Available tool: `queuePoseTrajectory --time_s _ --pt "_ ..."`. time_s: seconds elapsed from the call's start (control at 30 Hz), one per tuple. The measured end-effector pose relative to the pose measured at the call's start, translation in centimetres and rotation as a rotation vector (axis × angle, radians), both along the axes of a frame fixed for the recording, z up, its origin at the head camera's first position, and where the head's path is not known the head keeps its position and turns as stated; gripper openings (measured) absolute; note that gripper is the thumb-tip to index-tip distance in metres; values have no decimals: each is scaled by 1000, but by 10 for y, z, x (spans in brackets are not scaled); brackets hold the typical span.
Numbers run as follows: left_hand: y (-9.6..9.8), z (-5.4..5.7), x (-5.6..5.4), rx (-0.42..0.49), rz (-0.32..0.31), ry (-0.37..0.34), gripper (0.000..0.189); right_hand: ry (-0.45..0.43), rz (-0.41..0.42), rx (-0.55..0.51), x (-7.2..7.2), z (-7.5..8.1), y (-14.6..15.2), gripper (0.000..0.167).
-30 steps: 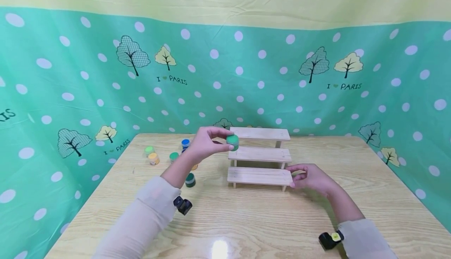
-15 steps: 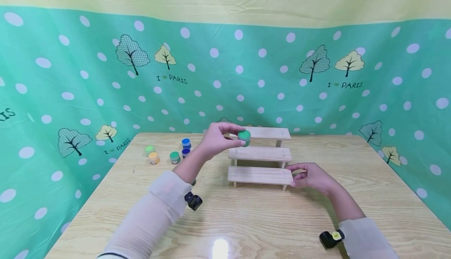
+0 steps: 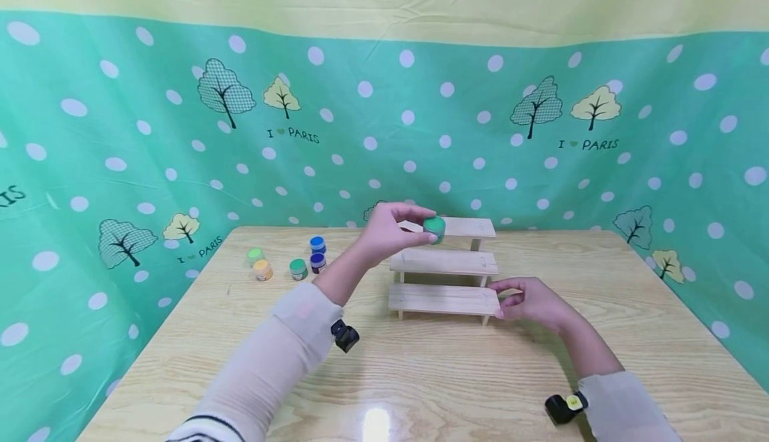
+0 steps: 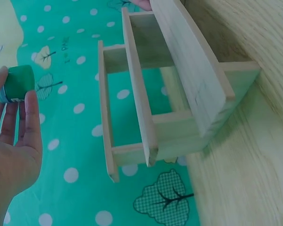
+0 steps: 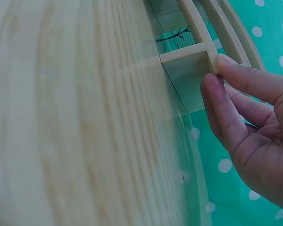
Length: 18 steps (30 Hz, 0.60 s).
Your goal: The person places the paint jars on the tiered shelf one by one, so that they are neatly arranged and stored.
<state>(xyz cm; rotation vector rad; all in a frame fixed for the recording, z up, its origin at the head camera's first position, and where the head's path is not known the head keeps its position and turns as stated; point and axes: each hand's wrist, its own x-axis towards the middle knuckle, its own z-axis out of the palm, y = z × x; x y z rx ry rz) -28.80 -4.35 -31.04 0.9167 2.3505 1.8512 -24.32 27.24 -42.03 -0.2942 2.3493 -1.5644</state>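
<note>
My left hand (image 3: 384, 234) pinches a small paint jar (image 3: 434, 228) with a green lid between thumb and fingers. In the head view the jar overlaps the top board of a three-step wooden stand (image 3: 444, 299). From the left wrist, the green jar (image 4: 20, 84) is at the far left, in the fingertips, beside the stand (image 4: 188, 70). With thumb and fingers, my right hand (image 3: 531, 305) grips the right end of the stand's lowest board. The right wrist view has the right hand's thumb (image 5: 226, 61) and fingertips on that board's corner.
On the table's left stand several more paint jars: light green (image 3: 255, 256), orange (image 3: 262, 270), green (image 3: 298, 268), blue (image 3: 318, 245) and dark blue (image 3: 318, 262). A dotted green curtain (image 3: 336, 141) hangs behind the wooden table (image 3: 601, 255).
My left hand has carried the green jar rightward and slightly up, across the stand's top board. The left forearm now covers a dark green jar seen earlier. My right hand has stayed put.
</note>
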Motion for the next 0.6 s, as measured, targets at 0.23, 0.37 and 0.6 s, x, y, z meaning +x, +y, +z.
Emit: queuePoseTrajectory --time_s 0.23,0.37,0.6 --pt "14 5 -1 -30 10 6 35 -5 0 7 0 0 0 62" --pt "21 6 -4 -31 9 -2 35 -4 3 7 0 1 1 62" --pt "34 5 -11 -49 26 17 35 1 -11 20 1 2 -1 62"
